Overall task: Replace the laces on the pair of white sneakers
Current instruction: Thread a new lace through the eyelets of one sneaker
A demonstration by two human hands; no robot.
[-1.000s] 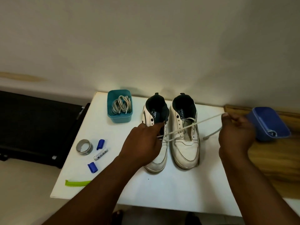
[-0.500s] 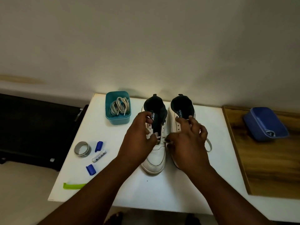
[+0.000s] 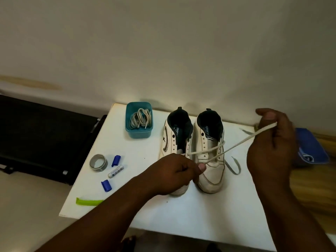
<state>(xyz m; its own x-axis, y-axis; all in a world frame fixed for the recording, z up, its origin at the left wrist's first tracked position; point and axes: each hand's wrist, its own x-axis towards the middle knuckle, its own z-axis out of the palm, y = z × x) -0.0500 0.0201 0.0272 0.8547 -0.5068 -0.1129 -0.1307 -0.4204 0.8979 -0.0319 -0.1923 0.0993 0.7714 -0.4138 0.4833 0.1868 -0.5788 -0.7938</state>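
Note:
Two white sneakers stand side by side on the white table, toes toward me. The left sneaker has bare eyelets. A cream lace runs through the lower eyelets of the right sneaker. My right hand is raised at the right, pinching the lace and holding it taut. My left hand sits over the left sneaker's toe and pinches the lace's other end near the right sneaker's front. A teal tub at the back holds several loose laces.
Left of the shoes lie a grey tape roll, a battery, two blue caps and a green strip. A blue tub sits on a wooden surface at right, partly behind my right hand. A black surface lies left.
Half a second ago both hands were bunched over the shoe tongues. My right hand has since swung out and up to the right, drawing the lace taut; my left hand dropped toward the toes.

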